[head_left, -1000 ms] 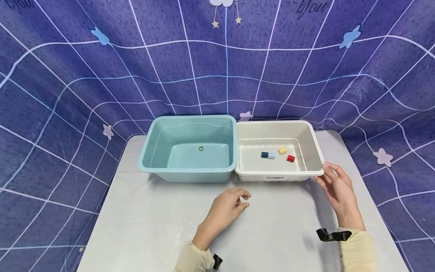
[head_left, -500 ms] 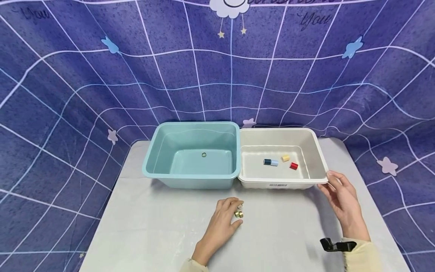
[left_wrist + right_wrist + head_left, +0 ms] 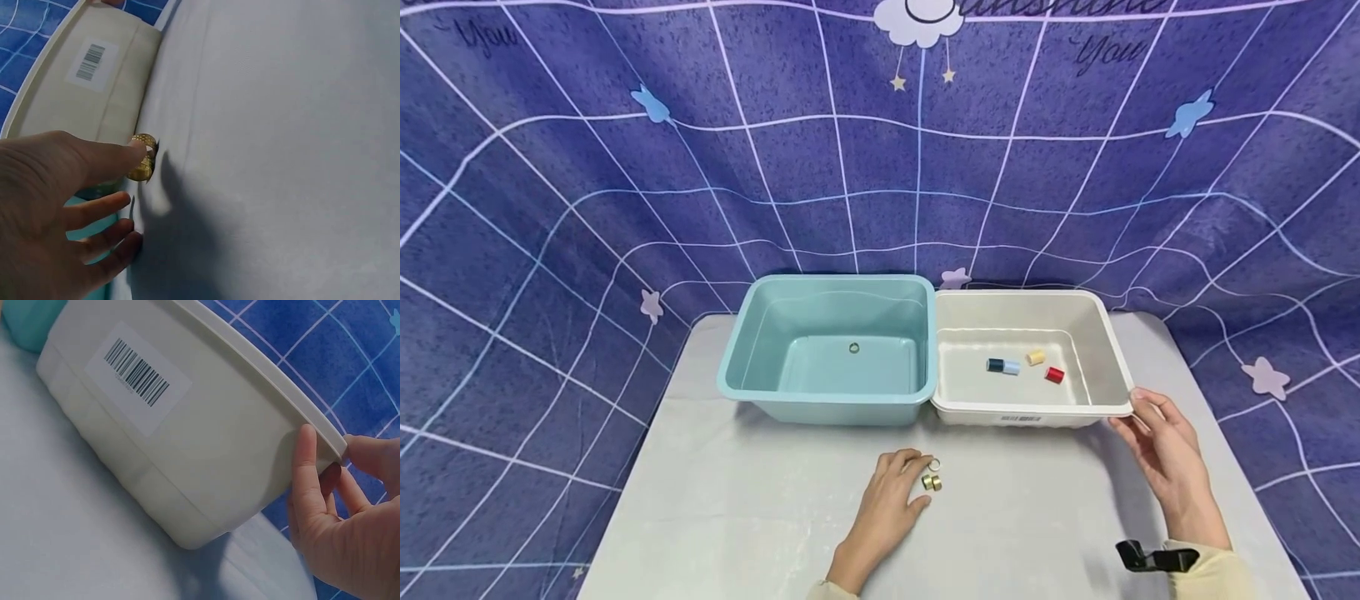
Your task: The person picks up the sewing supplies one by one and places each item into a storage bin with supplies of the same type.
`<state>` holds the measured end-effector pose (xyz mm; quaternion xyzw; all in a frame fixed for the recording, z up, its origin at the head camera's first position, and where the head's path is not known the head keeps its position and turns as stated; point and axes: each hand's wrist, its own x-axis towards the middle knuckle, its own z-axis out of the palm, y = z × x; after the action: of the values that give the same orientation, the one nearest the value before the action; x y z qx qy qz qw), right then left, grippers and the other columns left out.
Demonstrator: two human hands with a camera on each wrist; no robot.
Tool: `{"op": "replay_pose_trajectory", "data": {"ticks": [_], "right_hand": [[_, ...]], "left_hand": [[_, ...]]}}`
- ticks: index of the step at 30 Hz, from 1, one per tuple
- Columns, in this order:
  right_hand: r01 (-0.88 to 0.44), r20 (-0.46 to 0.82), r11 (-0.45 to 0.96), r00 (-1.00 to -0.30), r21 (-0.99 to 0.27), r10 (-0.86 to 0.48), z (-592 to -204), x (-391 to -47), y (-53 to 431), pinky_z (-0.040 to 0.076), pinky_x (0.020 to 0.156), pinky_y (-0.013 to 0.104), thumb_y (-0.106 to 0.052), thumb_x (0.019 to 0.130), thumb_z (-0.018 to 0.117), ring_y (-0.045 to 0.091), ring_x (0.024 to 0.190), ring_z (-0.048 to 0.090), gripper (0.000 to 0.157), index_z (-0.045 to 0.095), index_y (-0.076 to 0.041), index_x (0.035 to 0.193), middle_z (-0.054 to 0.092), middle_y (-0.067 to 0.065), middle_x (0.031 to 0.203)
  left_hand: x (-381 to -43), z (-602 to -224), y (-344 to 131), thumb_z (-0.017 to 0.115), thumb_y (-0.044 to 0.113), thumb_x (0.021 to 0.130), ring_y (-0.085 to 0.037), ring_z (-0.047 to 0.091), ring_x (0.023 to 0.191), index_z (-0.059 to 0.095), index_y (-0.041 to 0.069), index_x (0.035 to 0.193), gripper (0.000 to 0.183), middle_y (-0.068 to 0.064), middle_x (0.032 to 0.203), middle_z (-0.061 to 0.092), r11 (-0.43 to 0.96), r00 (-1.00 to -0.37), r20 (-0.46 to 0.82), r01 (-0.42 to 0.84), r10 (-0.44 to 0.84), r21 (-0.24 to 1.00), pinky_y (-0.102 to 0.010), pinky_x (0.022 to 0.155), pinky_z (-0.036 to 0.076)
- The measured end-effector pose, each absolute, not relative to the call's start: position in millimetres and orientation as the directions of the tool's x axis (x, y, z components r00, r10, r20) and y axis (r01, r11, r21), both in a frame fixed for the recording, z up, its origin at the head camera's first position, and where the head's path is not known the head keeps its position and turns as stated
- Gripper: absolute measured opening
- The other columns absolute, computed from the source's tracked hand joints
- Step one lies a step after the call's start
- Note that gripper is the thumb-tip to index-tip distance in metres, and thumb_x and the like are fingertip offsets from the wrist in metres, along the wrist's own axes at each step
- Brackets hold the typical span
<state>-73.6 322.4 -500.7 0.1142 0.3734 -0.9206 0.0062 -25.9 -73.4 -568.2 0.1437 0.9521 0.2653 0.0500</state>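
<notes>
My left hand (image 3: 887,504) is on the table just in front of the bins, its fingers loosely bent. Two gold rings (image 3: 932,482) lie side by side by its fingertips, and a silvery ring (image 3: 934,464) lies beside the index finger; whether they touch I cannot tell. In the left wrist view the thumb partly covers the gold rings (image 3: 144,167). My right hand (image 3: 1172,462) pinches the front right corner of the white bin (image 3: 1037,410), thumb on the rim and fingers under it. Inside that bin lie several thread spools: dark blue, light blue, yellow (image 3: 1036,357) and red (image 3: 1055,375).
A teal bin (image 3: 827,397) stands against the white bin's left side, with one small ring (image 3: 853,348) on its floor. Behind both hangs a purple-blue curtain (image 3: 880,167) with grid lines. A pale cloth covers the table (image 3: 737,500).
My left hand has uncurled and drawn slightly left, leaving the rings in view on the table. My right hand keeps its hold on the bin corner. The head view has shifted a little.
</notes>
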Motion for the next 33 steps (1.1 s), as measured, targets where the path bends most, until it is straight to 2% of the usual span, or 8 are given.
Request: {"op": "replay_pose_trajectory", "data": {"ticks": [11,20,33], "right_hand": [[0.093,-0.214,-0.731,-0.974,-0.675,0.073,-502.4,-73.6,322.9,0.063,0.084,0.028,0.003,0.105,0.052,0.018,0.096,0.074,0.021,0.07,-0.006,0.11,0.07,0.006,0.109],[0.092,-0.221,-0.732,-0.972,-0.675,0.081,-501.2,-74.2,321.2,0.063,0.083,0.027,0.003,0.105,0.054,0.017,0.094,0.075,0.019,0.071,-0.006,0.108,0.07,0.007,0.107],[0.102,-0.24,-0.728,-0.967,-0.678,0.089,-499.6,-77.0,322.5,0.064,0.081,0.027,0.003,0.104,0.054,0.018,0.091,0.075,0.019,0.071,-0.006,0.106,0.07,0.006,0.105]], "left_hand": [[-31.4,-570.0,-70.9,0.082,0.022,0.089,-0.014,0.058,0.111,0.073,0.022,0.127,0.039,0.007,0.119,0.068,0.83,-0.952,0.04,0.283,0.302,0.481,-0.034,0.096,0.051],[-32.5,-574.7,-69.3,0.083,0.023,0.089,-0.01,0.06,0.099,0.076,0.025,0.116,0.028,0.01,0.111,0.071,0.824,-0.946,0.095,0.318,0.311,0.47,-0.028,0.088,0.052],[-34.5,-572.3,-68.2,0.083,0.023,0.088,-0.012,0.064,0.099,0.076,0.024,0.113,0.026,0.01,0.111,0.073,0.819,-0.952,0.082,0.297,0.295,0.491,-0.031,0.086,0.055]]}}
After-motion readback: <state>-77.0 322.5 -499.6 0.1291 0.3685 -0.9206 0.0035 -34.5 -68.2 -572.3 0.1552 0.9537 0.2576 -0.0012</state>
